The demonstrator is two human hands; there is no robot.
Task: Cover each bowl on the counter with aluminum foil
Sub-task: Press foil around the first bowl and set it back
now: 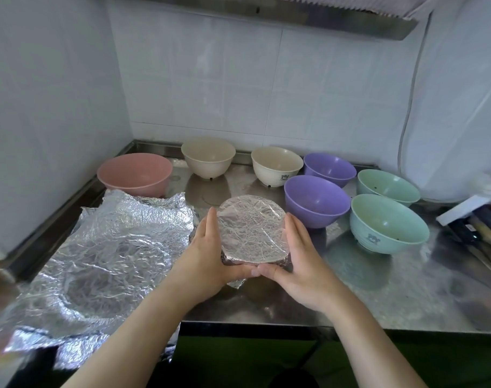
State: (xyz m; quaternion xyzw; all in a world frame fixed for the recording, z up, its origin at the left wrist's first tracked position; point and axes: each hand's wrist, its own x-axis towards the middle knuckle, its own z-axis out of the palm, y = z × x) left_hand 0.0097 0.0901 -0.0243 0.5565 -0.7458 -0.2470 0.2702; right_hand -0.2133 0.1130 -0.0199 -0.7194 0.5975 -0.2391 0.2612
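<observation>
Cupping a foil-covered bowl (252, 229) between both palms near the front of a steel counter (378, 289), a person presses the wrap down around its rim. The left hand (207, 250) lies along the bowl's left side and the right hand (303, 256) along its right, fingers straight and held together against the foil skirt, thumbs meeting at the near edge. The bowl sits between the two sets of fingers, touching both. Pressing too hard could tear the thin, crinkled sheet or tip the light bowl; pressing too lightly would likely leave the foil loose enough to lift off. Seven bowls stand uncovered behind and to the right, among them a pink bowl (135, 173) and a purple bowl (317, 200) just beside the right fingertips, which a careless move could knock. A loose foil sheet (109, 253) lies to the left.
</observation>
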